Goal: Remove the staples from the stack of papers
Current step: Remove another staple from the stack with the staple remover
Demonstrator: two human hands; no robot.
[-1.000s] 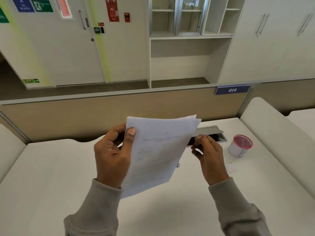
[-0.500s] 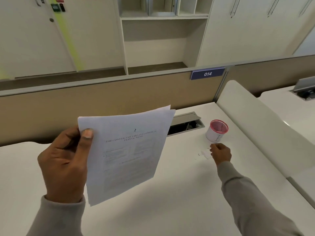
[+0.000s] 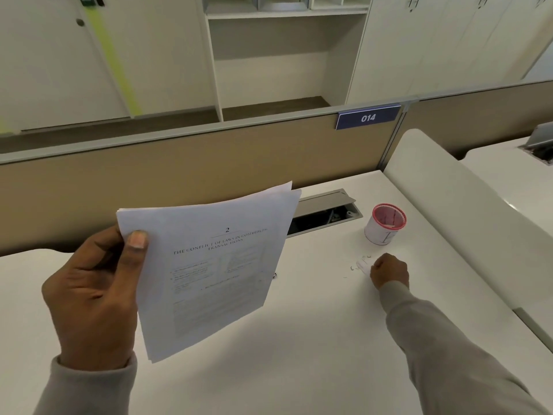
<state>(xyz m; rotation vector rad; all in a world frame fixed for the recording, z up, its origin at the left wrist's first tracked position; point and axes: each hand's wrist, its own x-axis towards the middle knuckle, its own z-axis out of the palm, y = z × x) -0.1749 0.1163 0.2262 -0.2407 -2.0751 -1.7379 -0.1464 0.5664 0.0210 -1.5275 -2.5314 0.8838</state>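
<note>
White cupboards (image 3: 419,40) and open shelving fill the background. Below them we note a beige partition (image 3: 179,181) running along the far edge of the white desk (image 3: 299,354). A white padded side panel (image 3: 449,220) borders the desk's right edge.

We record the stack of papers (image 3: 215,265) held clear of the desk over its left half, tilted, printed side towards the camera, with a heading and the number 2 legible. Its far corner shows the sheets slightly fanned. The left hand (image 3: 92,298) grasps the stack at its near left edge, thumb pressed on the front sheet and fingers behind.

The right hand (image 3: 389,271) is stretched out to the right part of the desk, fingers curled under, knuckles up, down at the surface. We cannot tell whether it holds anything.

A grey cable hatch (image 3: 323,211) stands open at the desk's far edge. A blue plate (image 3: 367,117) reading 014 is fixed to the top of the partition. A white cup (image 3: 384,224) with a red rim stands upright near the far right corner, just beyond the right hand. A small white scrap (image 3: 362,265) lies just beside the knuckles, with loose staples (image 3: 351,267) scattered around it.
</note>
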